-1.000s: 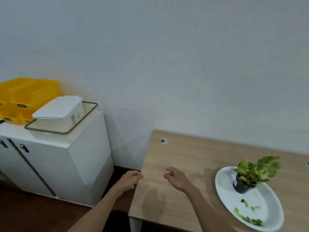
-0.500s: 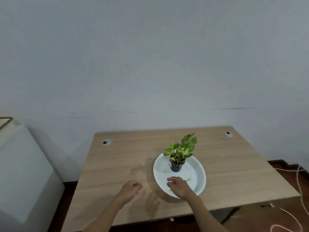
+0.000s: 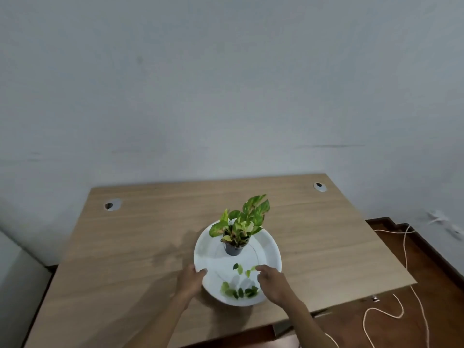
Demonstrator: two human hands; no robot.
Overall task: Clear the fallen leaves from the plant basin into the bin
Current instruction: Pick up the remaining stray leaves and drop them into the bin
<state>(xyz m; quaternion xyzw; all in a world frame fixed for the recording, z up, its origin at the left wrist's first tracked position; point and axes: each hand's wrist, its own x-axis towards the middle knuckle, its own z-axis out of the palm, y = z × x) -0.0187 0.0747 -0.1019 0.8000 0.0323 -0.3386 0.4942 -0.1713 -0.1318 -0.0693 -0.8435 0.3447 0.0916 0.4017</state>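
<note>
A white round basin (image 3: 268,247) sits on the wooden table (image 3: 125,259). A small potted plant (image 3: 238,229) in a dark pot stands upright toward its far side. Several fallen green leaves (image 3: 238,292) lie in the near part of the basin, with a few more (image 3: 242,268) nearer the middle. My left hand (image 3: 189,280) grips the basin's left rim, thumb over the edge. My right hand (image 3: 272,280) is over the basin's right side, fingertips pinched at a pale leaf (image 3: 254,268). No bin is in view.
The table stands against a grey wall. Two cable holes (image 3: 111,205) (image 3: 319,186) mark its far corners. A white cord (image 3: 391,315) trails over the dark wooden floor to the right. A white cabinet edge (image 3: 15,272) shows at the left.
The view has swung right from the white cabinet and yellow bins to the table. Both hands moved forward: the left took the basin's rim, the right reached in among the leaves.
</note>
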